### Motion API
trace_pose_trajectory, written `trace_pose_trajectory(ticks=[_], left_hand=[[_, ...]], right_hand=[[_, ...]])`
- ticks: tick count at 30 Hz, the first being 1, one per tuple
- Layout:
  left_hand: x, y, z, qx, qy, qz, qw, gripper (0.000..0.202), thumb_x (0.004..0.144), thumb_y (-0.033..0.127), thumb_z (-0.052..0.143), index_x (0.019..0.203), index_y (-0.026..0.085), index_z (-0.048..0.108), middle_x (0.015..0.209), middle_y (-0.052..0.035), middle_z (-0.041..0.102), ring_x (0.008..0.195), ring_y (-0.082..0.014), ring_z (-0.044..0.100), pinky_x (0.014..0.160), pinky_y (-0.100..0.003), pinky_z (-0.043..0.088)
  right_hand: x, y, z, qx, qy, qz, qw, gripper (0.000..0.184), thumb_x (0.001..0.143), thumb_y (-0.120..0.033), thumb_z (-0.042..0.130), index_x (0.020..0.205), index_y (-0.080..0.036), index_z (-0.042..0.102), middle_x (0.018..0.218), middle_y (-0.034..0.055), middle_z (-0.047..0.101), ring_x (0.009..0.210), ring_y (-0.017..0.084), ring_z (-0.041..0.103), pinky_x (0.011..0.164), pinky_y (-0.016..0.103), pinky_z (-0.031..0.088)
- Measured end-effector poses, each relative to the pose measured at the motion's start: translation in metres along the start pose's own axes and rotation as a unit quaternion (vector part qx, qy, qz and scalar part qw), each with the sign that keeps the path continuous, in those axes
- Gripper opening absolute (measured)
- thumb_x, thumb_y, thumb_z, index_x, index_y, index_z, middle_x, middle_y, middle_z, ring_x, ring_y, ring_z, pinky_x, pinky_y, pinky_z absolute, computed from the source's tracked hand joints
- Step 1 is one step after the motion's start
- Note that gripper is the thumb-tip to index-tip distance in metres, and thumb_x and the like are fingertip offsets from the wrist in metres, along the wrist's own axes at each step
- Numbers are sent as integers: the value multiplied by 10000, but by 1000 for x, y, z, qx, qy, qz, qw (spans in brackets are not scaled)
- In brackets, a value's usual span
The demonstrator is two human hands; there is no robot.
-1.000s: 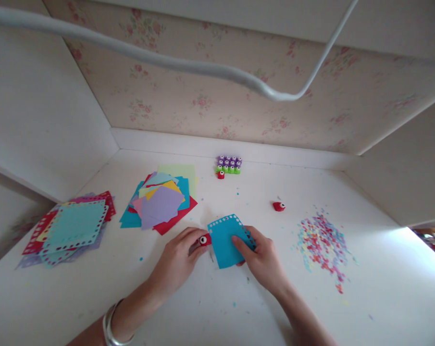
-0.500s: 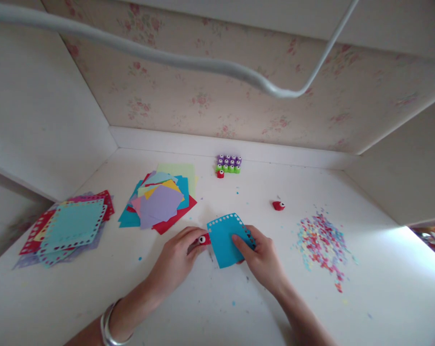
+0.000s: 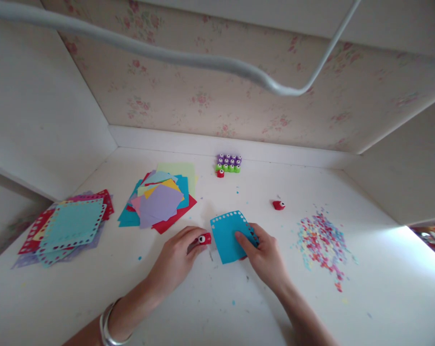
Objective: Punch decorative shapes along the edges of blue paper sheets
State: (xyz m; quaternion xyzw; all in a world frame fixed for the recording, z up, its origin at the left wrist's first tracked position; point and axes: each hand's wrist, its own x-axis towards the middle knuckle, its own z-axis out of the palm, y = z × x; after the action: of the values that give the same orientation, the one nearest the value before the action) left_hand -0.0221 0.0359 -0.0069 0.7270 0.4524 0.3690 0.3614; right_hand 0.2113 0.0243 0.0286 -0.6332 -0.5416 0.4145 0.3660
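My left hand (image 3: 181, 250) is closed around a small red craft punch (image 3: 205, 239) with a white round button. Just right of the punch, a small gap away, is a blue paper square (image 3: 229, 239). Shaped holes run along its top edge and down its right edge, with one or more at the upper left corner. My right hand (image 3: 264, 250) pinches the paper by its right side, thumb on top and fingers underneath, partly hidden. The paper is tilted a little above the white table.
Coloured paper sheets (image 3: 161, 204) lie piled at left centre. Farther left is a stack of hole-edged sheets (image 3: 73, 223). Purple and green punches (image 3: 229, 162) stand at the back with a red one (image 3: 220, 174). Another red punch (image 3: 279, 205) lies right, near a confetti heap (image 3: 321, 240).
The blue paper has shifted right and slightly up in my right hand, coming away from the red craft punch. My left hand has stayed nearly still.
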Motion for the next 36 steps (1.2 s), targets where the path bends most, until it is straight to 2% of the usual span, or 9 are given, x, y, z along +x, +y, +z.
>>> trace_pose_trajectory(ticks=[7,18,31,36], left_hand=[[1,2,-1,0,-2,-2,1000,230,932,215,638,1157,261,637,1133,-39,665,1012,-189,653,878,-315,574],[2,3,-1,-8,1,-3,1000,228,923,202,646,1142,263,635,1110,-30,668,998,-184,659,871,-305,578],[1,-2,-2,-12,23,-27,999,243,939,207,589,1178,253,587,1139,-50,680,993,-201,687,873,-361,595],[1,-2,-2,-16,20,-28,999,247,931,200,597,1172,253,594,1116,-41,686,973,-195,690,855,-351,598]], right_hand=[[-2,2,2,14,-22,12,1000,338,905,-519,600,1014,-199,622,676,-7,630,571,181,668,506,289,563],[0,2,2,24,-26,6,999,347,905,-520,607,1023,-193,623,686,-7,628,570,178,668,495,290,574],[-2,0,2,21,-16,8,1000,335,915,-520,587,997,-195,611,669,-7,623,573,182,667,496,283,556],[-3,0,4,35,-18,5,999,358,909,-531,588,1016,-191,610,697,7,645,588,192,678,482,280,547]])
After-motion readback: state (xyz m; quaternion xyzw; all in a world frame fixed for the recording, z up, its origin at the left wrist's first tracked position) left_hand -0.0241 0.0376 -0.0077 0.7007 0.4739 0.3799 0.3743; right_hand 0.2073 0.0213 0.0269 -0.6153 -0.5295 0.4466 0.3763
